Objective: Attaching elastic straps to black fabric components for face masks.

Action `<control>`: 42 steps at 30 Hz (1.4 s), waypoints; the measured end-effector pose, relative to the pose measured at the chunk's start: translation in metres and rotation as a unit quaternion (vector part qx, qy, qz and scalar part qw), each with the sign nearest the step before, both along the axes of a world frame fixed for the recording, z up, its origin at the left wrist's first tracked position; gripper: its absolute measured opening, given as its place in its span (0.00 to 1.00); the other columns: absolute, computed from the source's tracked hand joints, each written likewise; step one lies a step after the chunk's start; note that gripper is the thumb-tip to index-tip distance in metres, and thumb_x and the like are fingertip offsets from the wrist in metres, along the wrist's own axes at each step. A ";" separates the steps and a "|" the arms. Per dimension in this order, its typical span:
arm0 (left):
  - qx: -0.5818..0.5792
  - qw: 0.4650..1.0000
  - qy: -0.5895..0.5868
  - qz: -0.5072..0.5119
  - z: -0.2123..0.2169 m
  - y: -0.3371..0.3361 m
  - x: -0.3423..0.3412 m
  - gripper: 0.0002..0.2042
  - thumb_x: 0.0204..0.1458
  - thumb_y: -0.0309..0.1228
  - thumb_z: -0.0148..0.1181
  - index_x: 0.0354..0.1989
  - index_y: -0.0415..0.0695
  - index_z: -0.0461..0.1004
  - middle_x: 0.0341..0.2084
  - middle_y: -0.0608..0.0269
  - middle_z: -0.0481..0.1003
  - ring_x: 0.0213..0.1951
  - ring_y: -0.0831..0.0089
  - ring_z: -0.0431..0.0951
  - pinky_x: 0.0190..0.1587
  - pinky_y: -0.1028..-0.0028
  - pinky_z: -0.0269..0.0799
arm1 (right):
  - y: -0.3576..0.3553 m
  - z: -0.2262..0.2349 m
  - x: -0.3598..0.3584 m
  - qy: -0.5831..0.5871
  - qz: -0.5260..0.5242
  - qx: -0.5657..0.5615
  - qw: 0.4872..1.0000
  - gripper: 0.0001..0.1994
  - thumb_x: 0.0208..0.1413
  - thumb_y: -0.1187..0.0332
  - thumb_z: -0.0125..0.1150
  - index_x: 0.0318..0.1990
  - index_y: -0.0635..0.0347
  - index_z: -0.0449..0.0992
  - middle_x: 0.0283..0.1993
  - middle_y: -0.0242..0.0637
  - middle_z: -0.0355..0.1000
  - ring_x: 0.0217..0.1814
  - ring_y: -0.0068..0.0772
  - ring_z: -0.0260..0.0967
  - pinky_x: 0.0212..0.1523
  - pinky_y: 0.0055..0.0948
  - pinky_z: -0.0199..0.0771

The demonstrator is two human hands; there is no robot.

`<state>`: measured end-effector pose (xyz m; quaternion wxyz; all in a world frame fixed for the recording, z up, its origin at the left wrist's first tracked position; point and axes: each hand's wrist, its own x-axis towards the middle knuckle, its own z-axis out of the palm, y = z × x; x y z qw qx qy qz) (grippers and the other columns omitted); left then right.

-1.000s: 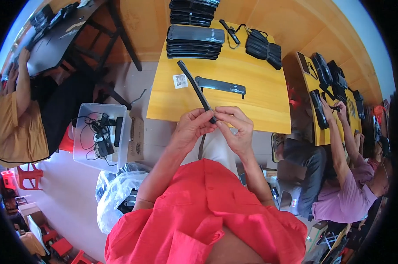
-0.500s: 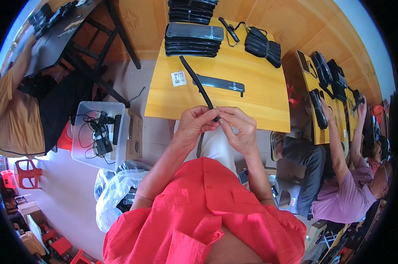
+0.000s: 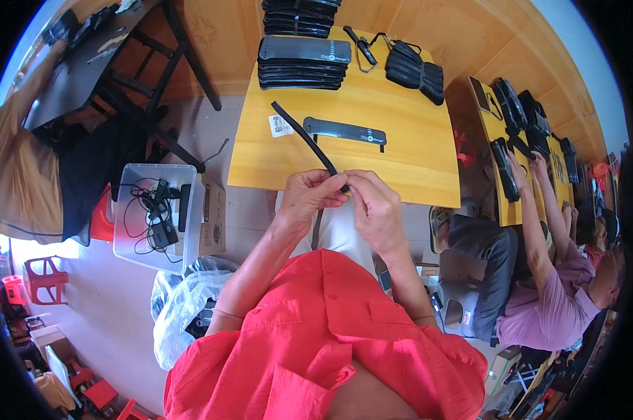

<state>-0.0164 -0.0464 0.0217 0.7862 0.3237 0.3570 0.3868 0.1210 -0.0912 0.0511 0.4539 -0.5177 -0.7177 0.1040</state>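
1. Head view: the left hand (image 3: 309, 196) and right hand (image 3: 376, 210) both pinch one end of a black strap (image 3: 309, 143) at the near edge of the yellow tabletop (image 3: 414, 150).
2. The strap slants up over the tabletop toward a flat black pouch (image 3: 344, 131).

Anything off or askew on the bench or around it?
Nothing damaged or spilled. Both hands, left hand and right hand, pinch one black strap at the edge of the yellow table. Only untidy spot: tangled cables in the clear bin on the floor.
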 end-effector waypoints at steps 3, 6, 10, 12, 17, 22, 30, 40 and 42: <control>0.001 1.000 0.019 0.001 0.000 0.001 -0.001 0.10 0.48 0.32 0.63 0.31 0.38 0.75 0.23 0.61 0.76 0.25 0.78 0.78 0.28 0.82 0.73 | 0.001 0.000 -0.005 -0.002 -0.015 0.007 1.000 0.06 0.45 0.84 0.52 0.33 0.69 0.71 0.33 0.46 0.70 0.32 0.48 0.70 0.30 0.34 0.71; 0.005 1.000 0.024 -0.002 0.000 0.000 -0.002 0.10 0.48 0.32 0.63 0.30 0.37 0.75 0.23 0.61 0.76 0.25 0.78 0.77 0.28 0.82 0.73 | 0.003 0.000 -0.006 0.013 -0.023 -0.001 1.000 0.04 0.46 0.84 0.52 0.31 0.68 0.69 0.31 0.46 0.69 0.30 0.48 0.69 0.29 0.35 0.70; 0.021 0.999 0.028 -0.011 0.000 0.000 -0.002 0.09 0.48 0.31 0.63 0.29 0.36 0.75 0.22 0.62 0.76 0.25 0.77 0.77 0.28 0.82 0.74 | 0.003 -0.002 -0.004 0.025 -0.029 -0.022 0.999 0.04 0.47 0.84 0.50 0.31 0.68 0.69 0.30 0.45 0.68 0.29 0.44 0.69 0.28 0.31 0.68; 0.022 0.999 0.025 -0.013 0.002 -0.001 -0.002 0.09 0.48 0.30 0.63 0.29 0.36 0.75 0.22 0.61 0.76 0.25 0.77 0.77 0.28 0.82 0.74 | 0.006 -0.004 -0.003 0.027 -0.034 -0.028 0.999 0.04 0.48 0.84 0.49 0.30 0.68 0.68 0.29 0.45 0.67 0.28 0.44 0.68 0.28 0.32 0.67; 0.073 0.996 0.049 -0.011 0.003 0.002 -0.002 0.07 0.48 0.28 0.62 0.29 0.35 0.75 0.23 0.60 0.75 0.25 0.78 0.76 0.29 0.82 0.73 | 0.011 -0.014 -0.007 0.028 -0.058 -0.007 0.998 0.02 0.49 0.83 0.48 0.30 0.68 0.67 0.27 0.45 0.65 0.27 0.46 0.66 0.26 0.34 0.65; 0.097 0.993 0.056 -0.025 -0.003 0.001 -0.004 0.08 0.49 0.28 0.61 0.33 0.36 0.75 0.25 0.61 0.76 0.26 0.77 0.77 0.31 0.80 0.74 | 0.010 -0.017 -0.014 0.008 -0.114 0.017 0.993 0.03 0.49 0.83 0.48 0.31 0.67 0.66 0.29 0.46 0.63 0.27 0.49 0.65 0.27 0.36 0.65; 0.085 0.994 0.059 -0.040 0.003 0.002 -0.014 0.09 0.51 0.30 0.58 0.35 0.36 0.74 0.28 0.61 0.76 0.28 0.79 0.75 0.32 0.80 0.72 | 0.012 -0.011 -0.002 0.058 -0.009 -0.042 0.997 0.04 0.51 0.79 0.51 0.35 0.67 0.67 0.33 0.44 0.64 0.30 0.42 0.69 0.26 0.33 0.70; 0.033 0.988 0.036 -0.149 0.002 0.002 -0.020 0.09 0.52 0.29 0.55 0.37 0.36 0.74 0.28 0.62 0.75 0.28 0.79 0.74 0.33 0.81 0.70 | -0.001 -0.014 0.018 0.254 0.131 -0.167 0.943 0.10 0.44 0.80 0.62 0.36 0.65 0.76 0.36 0.35 0.66 0.34 0.23 0.70 0.32 0.20 0.72; 0.037 0.984 0.030 -0.174 0.005 0.000 -0.020 0.09 0.52 0.29 0.54 0.37 0.36 0.74 0.29 0.62 0.75 0.29 0.79 0.74 0.33 0.81 0.70 | -0.001 -0.019 0.021 0.291 0.140 -0.174 0.930 0.11 0.42 0.81 0.63 0.36 0.65 0.76 0.36 0.35 0.66 0.34 0.24 0.69 0.32 0.20 0.71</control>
